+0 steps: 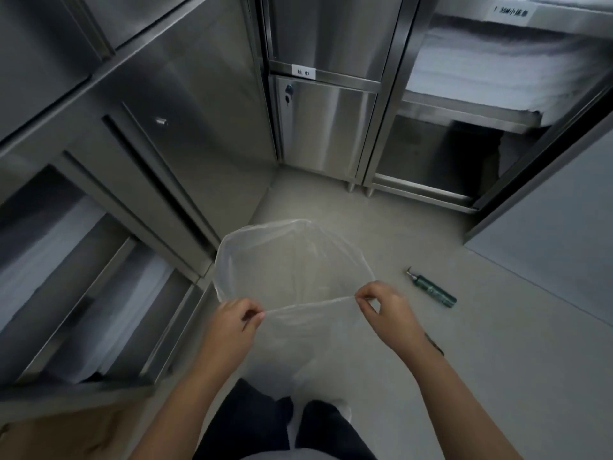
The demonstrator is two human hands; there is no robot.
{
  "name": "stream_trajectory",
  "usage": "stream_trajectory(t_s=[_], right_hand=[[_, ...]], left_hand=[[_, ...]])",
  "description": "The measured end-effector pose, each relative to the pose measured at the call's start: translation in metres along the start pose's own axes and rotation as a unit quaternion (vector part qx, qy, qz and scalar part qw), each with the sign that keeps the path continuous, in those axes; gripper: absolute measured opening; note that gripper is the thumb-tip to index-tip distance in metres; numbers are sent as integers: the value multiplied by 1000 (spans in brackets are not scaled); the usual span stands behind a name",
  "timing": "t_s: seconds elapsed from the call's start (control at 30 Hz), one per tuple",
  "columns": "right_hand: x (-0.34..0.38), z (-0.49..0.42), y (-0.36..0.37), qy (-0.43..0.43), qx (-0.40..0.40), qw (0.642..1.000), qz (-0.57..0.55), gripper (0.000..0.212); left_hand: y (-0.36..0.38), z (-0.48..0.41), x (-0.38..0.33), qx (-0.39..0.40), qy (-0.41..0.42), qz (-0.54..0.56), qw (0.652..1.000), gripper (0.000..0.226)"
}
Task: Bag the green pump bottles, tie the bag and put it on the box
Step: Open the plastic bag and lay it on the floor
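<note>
A clear plastic bag (292,260) hangs in front of me with its mouth spread wide. My left hand (232,322) pinches the near rim on the left, and my right hand (386,308) pinches the same rim on the right, stretching it taut between them. One green pump bottle (433,288) lies on its side on the grey floor to the right of the bag, pump head pointing away from me. I see nothing inside the bag. A brown cardboard box (63,429) shows at the bottom left corner.
Stainless steel cabinets (185,134) line the left and the back, some shelves holding folded white linen (497,74). A grey panel (557,247) stands at the right. My dark trouser legs (265,426) are below the bag.
</note>
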State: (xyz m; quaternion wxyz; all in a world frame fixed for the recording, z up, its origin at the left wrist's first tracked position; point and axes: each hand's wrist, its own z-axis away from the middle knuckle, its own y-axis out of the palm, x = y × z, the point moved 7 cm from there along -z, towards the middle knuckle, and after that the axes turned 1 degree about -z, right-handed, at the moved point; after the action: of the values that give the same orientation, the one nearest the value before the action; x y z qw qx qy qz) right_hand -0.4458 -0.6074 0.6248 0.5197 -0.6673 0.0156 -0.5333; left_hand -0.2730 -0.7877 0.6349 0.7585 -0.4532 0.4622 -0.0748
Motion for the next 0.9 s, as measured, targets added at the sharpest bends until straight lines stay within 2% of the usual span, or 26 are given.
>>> stream_trajectory(t_s=[0.43,0.5,0.6,0.67,0.8,0.9], right_hand=[[-6,-48,16,79,-21,997,17,9],[-14,-95,32,117,-48,992,8,9],[-15,-98,32,125,-33,992,11,9],[-37,-128,38,109,5,994,17,9],[-39,-142,34,106,-6,994,17,10],[-41,-149,40,106,-6,994,7,10]], left_hand=[[5,-86,19,59,0,29,998,27],[9,-148,39,94,20,28,995,32],[13,-152,39,112,31,7,993,37],[33,-170,42,86,26,9,996,35],[29,-192,32,82,58,12,995,38],[26,-199,32,64,48,28,996,29]])
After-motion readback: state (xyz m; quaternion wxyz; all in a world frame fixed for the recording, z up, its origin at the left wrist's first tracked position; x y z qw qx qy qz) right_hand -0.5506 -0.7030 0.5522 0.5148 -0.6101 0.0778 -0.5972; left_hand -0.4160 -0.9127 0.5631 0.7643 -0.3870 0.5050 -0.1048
